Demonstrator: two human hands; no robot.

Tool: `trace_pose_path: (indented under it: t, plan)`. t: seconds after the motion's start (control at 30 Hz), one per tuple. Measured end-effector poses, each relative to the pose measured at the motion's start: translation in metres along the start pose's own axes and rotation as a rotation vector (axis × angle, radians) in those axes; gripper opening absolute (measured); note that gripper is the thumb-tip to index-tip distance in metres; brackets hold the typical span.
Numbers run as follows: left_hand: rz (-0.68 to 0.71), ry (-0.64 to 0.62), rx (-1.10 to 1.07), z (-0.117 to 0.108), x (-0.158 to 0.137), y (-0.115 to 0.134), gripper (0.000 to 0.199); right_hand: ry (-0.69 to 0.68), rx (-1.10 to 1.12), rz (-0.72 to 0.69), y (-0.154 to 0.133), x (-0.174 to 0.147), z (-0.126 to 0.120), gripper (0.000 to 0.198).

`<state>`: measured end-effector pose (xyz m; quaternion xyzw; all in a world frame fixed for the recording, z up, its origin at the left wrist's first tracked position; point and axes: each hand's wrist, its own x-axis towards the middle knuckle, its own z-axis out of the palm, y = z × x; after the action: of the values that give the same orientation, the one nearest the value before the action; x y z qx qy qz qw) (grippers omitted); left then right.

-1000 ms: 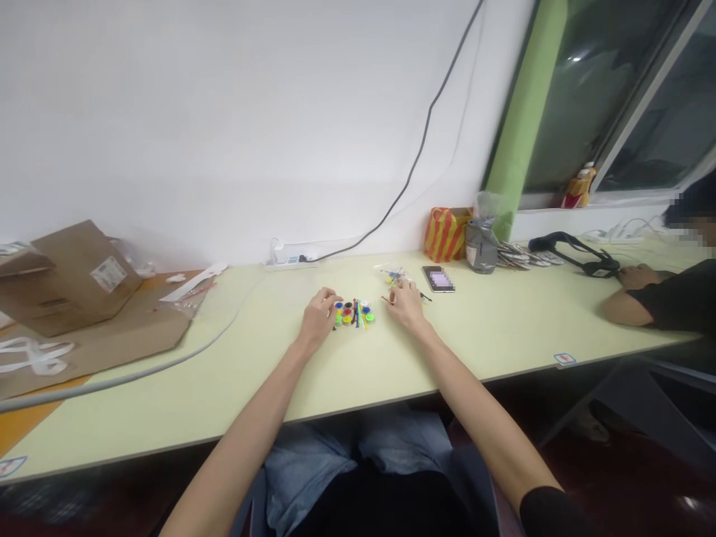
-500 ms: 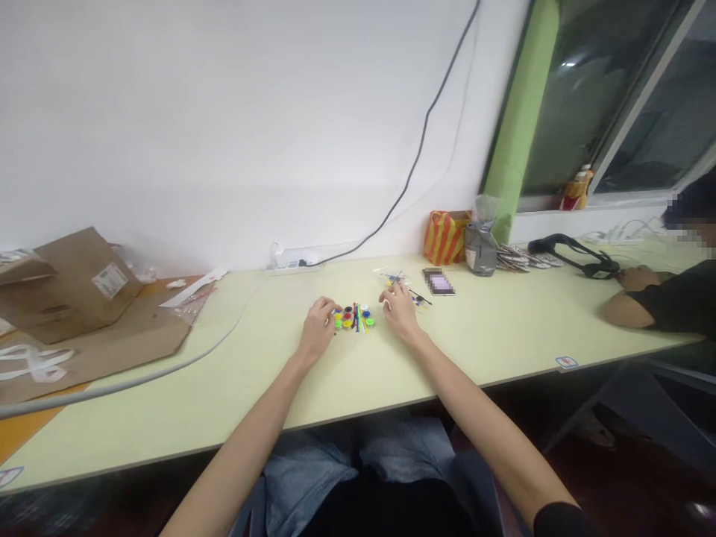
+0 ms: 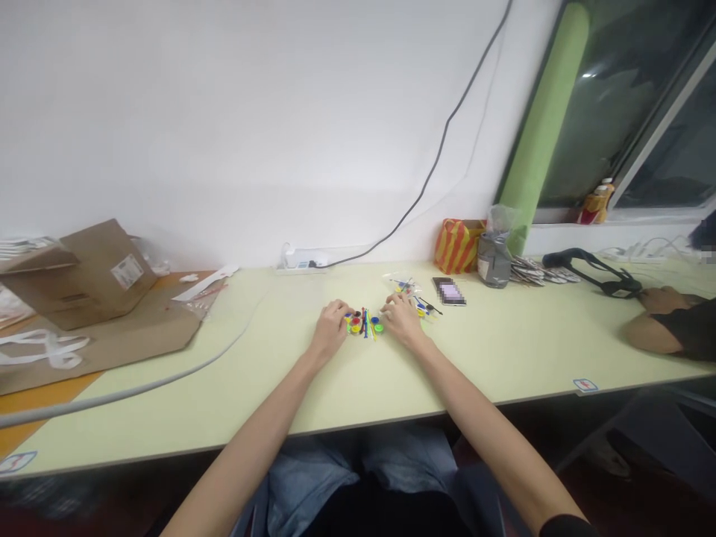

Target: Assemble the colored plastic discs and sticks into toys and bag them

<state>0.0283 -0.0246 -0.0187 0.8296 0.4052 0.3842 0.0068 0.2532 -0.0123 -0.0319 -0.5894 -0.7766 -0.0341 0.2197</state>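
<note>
A small group of coloured plastic discs (image 3: 356, 321), red, yellow, green and black among them, lies on the table. Thin coloured sticks (image 3: 366, 325) lie upright in the picture, side by side, just right of those discs. Beyond the sticks are a blue disc (image 3: 374, 321) and a green disc (image 3: 379, 328). My left hand (image 3: 333, 328) rests at the group's left edge, fingers bent and apart, fingertips at the outer discs. On the right, my right hand (image 3: 400, 321) is arched with fingers apart, its fingertips beside the blue disc; what lies under them is hidden.
Behind my right hand lie a clear bag (image 3: 403, 285), loose pieces (image 3: 422, 307) and a phone (image 3: 449, 291). A striped bag (image 3: 456, 246) and grey pouch (image 3: 494, 257) stand by the wall. Cardboard (image 3: 106, 276) and a cable (image 3: 168, 379) are left; another person's arm (image 3: 665, 328) is right.
The camera has turned slightly left, so the scene sits further right. My right hand has come closer to the discs, and the white disc is out of sight there.
</note>
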Motion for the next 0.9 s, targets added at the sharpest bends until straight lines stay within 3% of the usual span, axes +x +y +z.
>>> trace_pose_path:
  t: [0.2,0.67,0.73,0.9]
  plan:
    - [-0.007,0.030,-0.002,0.006,0.001,0.000,0.027,-0.023,0.056,0.011,0.004,-0.002,-0.003,0.015]
    - [0.017,-0.025,-0.101,0.008,-0.007,0.019,0.018,-0.091,0.208,0.035,0.020,0.003,-0.013,0.015]
    - [0.032,-0.052,-0.117,0.011,-0.005,0.021,0.017,-0.042,0.247,0.034,0.019,0.003,-0.015,0.017]
    - [0.036,-0.084,-0.158,0.012,-0.001,0.022,0.025,0.250,0.538,-0.037,-0.007,0.000,-0.022,0.016]
